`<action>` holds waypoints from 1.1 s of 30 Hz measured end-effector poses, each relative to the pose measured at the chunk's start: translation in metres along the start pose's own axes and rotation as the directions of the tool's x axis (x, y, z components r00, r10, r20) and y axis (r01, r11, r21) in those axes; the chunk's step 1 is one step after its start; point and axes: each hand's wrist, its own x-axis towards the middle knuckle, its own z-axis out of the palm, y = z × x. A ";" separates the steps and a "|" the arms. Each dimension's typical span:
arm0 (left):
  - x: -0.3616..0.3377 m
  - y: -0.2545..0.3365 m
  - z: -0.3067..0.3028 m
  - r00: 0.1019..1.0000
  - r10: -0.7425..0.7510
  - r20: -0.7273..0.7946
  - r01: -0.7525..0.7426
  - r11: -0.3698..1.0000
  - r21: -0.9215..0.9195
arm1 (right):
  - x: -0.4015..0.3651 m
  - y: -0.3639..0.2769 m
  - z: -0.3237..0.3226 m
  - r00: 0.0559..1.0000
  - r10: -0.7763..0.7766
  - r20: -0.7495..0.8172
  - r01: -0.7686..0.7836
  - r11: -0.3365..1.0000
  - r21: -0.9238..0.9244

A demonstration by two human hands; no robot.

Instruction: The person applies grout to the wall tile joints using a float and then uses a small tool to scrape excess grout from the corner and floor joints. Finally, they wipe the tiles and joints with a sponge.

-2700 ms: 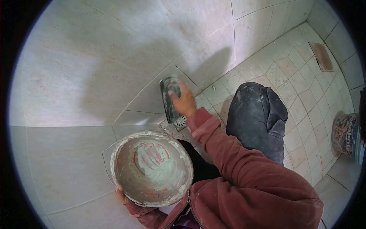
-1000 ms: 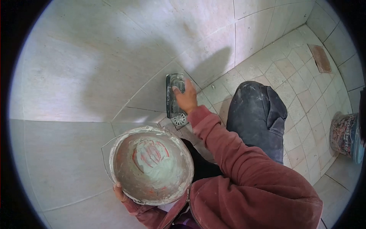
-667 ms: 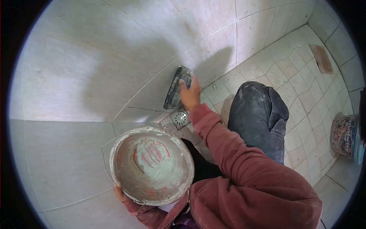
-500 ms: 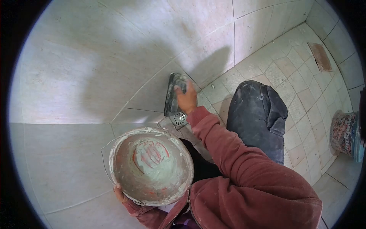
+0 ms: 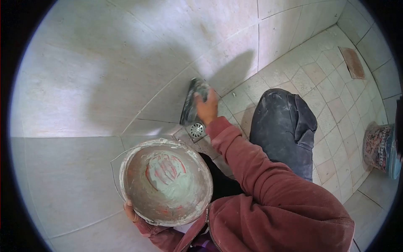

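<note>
My right hand point(image 5: 206, 108) is closed around a dark, paste-smeared grout float point(image 5: 191, 104). The float is held against the lower wall tiles point(image 5: 168, 101), close to a tile joint and just above a round metal floor drain point(image 5: 197, 130). With its fingers at the outer lower-left rim, my left hand point(image 5: 131, 211) grips a paste-coated bucket point(image 5: 135, 187). The bucket tilts so that its inside faces me. Pale grout point(image 5: 178, 182) coats its bottom, with reddish streaks showing through. Most of the left hand is hidden behind the bucket.
My dark-clad knee point(image 5: 283, 130) rises over the patterned floor tiles point(image 5: 325, 147). At the right wall stands a printed tub point(image 5: 375, 147) with a blue edge. A brown flat piece point(image 5: 353, 63) lies at the far floor corner. The bucket's wire handle point(image 5: 112, 176) hangs out leftward.
The grout float has turned a little in my right hand, now showing a narrower face, its upper end slightly farther right. The bucket and my left hand have barely moved.
</note>
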 end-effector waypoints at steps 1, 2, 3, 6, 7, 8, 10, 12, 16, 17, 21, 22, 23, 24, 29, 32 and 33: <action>-0.001 -0.003 -0.005 1.000 -0.002 -0.009 0.002 1.000 0.008 | 0.006 0.002 -0.001 0.999 0.036 -0.032 -0.033 0.996 0.077; -0.001 -0.003 -0.004 1.000 -0.003 -0.014 0.003 1.000 0.004 | 0.008 0.003 -0.003 0.995 0.078 -0.065 -0.068 0.987 0.148; 0.001 -0.004 -0.003 1.000 -0.017 -0.021 0.017 1.000 -0.018 | 0.005 0.011 -0.002 0.994 0.082 -0.069 -0.072 0.987 0.141; 0.003 -0.004 -0.001 0.999 -0.044 -0.031 0.042 0.997 -0.064 | 0.000 0.019 0.001 0.998 0.056 0.032 -0.058 0.997 0.043; 0.003 -0.004 -0.002 0.999 -0.040 -0.036 0.037 0.997 -0.068 | 0.003 0.018 0.003 0.997 0.025 -0.070 -0.019 0.996 0.082; 0.002 -0.004 -0.002 0.998 -0.041 -0.039 0.038 0.997 -0.068 | 0.004 0.015 0.003 0.985 0.004 -0.171 0.016 0.993 0.116; 0.001 -0.004 0.000 0.998 -0.050 -0.043 0.047 0.996 -0.072 | 0.003 0.015 0.004 0.995 0.002 -0.100 0.007 0.995 0.096; 0.003 -0.003 0.002 0.998 -0.055 -0.038 0.052 0.996 -0.075 | 0.002 0.018 0.000 0.999 -0.006 -0.041 0.009 0.997 0.072; 0.002 -0.004 -0.002 0.998 -0.043 -0.039 0.041 0.997 -0.063 | 0.006 0.010 0.002 0.998 0.042 -0.046 -0.042 0.999 0.011; 0.002 -0.004 0.000 0.998 -0.049 -0.037 0.047 0.997 -0.066 | 0.008 0.009 -0.001 0.995 0.048 -0.084 -0.047 0.999 0.012; 0.005 -0.002 -0.001 0.999 -0.037 -0.016 0.036 0.998 -0.053 | -0.009 0.045 0.007 1.000 -0.015 -0.008 0.016 0.992 0.125; 0.004 -0.001 -0.002 1.000 -0.028 -0.012 0.027 0.999 -0.036 | -0.005 0.050 0.010 1.000 -0.021 -0.003 0.021 0.991 0.133; 0.003 0.000 -0.002 1.000 -0.025 -0.009 0.025 0.999 -0.027 | 0.001 0.050 0.008 0.979 0.186 0.083 -0.202 0.833 0.514; 0.004 0.001 -0.001 1.000 -0.008 -0.001 0.008 1.000 -0.003 | 0.006 0.051 0.005 0.911 0.336 0.239 -0.386 0.495 0.778; 0.005 -0.006 -0.015 0.995 -0.087 -0.052 0.081 0.991 -0.109 | 0.009 0.014 -0.007 0.890 0.273 0.364 -0.429 0.233 0.873; 0.007 -0.002 -0.009 0.992 -0.116 -0.044 0.110 0.988 -0.107 | 0.008 -0.015 -0.008 0.905 0.221 0.364 -0.414 0.260 0.872; 0.008 0.000 -0.003 0.989 -0.146 -0.032 0.139 0.978 -0.157 | 0.008 -0.025 -0.007 0.931 0.143 0.337 -0.366 0.390 0.845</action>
